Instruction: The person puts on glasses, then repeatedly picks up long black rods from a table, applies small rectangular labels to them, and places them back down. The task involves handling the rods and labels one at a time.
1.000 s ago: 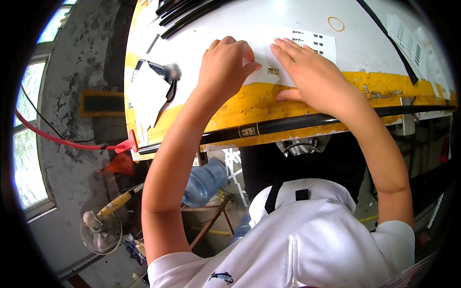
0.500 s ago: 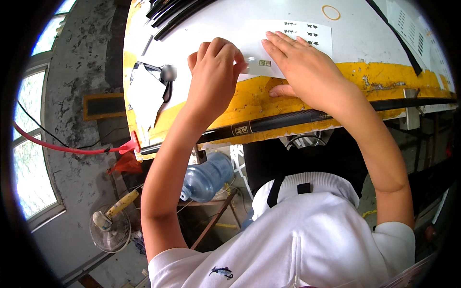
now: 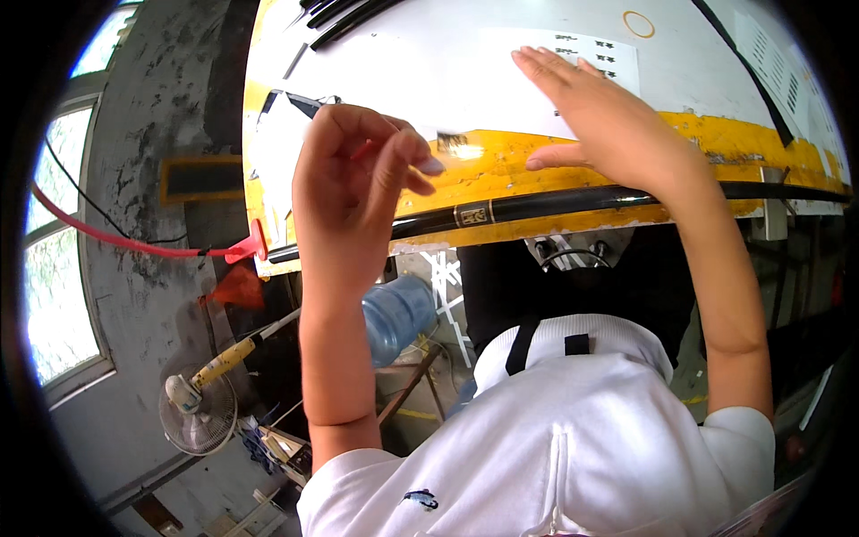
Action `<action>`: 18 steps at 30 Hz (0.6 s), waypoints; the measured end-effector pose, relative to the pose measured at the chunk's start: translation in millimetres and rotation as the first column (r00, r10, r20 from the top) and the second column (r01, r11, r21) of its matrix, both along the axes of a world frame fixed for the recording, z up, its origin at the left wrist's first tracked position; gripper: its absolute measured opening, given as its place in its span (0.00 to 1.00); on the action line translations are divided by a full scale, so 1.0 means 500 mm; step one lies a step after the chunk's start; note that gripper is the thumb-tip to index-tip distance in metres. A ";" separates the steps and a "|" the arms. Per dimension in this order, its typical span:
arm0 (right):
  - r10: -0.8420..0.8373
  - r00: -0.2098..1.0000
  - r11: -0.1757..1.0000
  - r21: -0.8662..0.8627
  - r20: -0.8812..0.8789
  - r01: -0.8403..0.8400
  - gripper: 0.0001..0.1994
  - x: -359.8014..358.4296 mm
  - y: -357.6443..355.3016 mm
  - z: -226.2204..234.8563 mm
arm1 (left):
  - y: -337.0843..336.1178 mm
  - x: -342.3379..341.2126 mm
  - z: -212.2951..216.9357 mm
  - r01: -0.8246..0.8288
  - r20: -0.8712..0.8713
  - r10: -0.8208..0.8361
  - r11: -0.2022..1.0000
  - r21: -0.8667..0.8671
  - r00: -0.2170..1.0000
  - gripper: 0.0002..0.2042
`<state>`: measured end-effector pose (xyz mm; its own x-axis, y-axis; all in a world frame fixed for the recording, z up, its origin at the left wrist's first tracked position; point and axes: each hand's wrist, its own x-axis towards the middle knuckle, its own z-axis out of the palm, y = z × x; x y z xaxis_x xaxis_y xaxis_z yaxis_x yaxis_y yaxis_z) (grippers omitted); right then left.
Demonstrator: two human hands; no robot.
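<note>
The left hand (image 3: 358, 192) has lifted off the sheet since half a second ago, when it lay curled on the paper; the right hand (image 3: 608, 116) stays flat where it was. Starting at the left: one red cable (image 3: 134, 240) sags across the grey wall by the window, and one small fan (image 3: 197, 416) sits low on the floor. Next, the left hand, raised above the worktop (image 3: 429, 72), fingers curled with thumb and forefinger pressed together on a small clear strip (image 3: 452, 145) with a dark end; what exactly the strip is cannot be made out. Below it, one blue water bottle (image 3: 398, 313) lies under the worktop. One long black rod (image 3: 555, 204) runs along the yellow edge band, its long axis left to right, rising slightly toward the right, the gold-marked section near the left hand. Then one white paper sheet (image 3: 537, 72) lies on the white top, long side running left to right. The right hand is spread flat on it, fingers together pointing up-left, thumb out over the yellow band just above the rod. Farther right, one small orange ring (image 3: 639, 23) is marked on the top.
</note>
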<state>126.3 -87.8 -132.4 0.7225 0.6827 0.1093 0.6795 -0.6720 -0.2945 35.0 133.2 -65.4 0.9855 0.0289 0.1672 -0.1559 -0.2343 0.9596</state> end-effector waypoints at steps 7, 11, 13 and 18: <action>0.156 0.841 0.819 0.544 -0.518 0.183 0.23 -0.100 -0.030 0.123 | -0.034 -0.093 -0.001 -0.156 0.020 0.165 0.961 -0.230 0.986 0.14; 0.351 0.676 0.560 0.724 -0.648 0.403 0.21 -0.187 0.005 0.100 | -0.067 -0.111 -0.004 -0.222 0.005 0.234 0.927 -0.303 0.972 0.16; 0.392 0.598 0.463 0.712 -0.699 0.528 0.18 -0.207 0.013 0.091 | -0.083 -0.119 -0.007 -0.267 0.027 0.281 0.932 -0.245 0.959 0.16; 0.440 0.511 0.411 0.672 -0.738 0.616 0.11 -0.218 0.026 0.104 | -0.092 -0.141 -0.026 -0.245 0.046 0.264 0.937 -0.249 0.963 0.17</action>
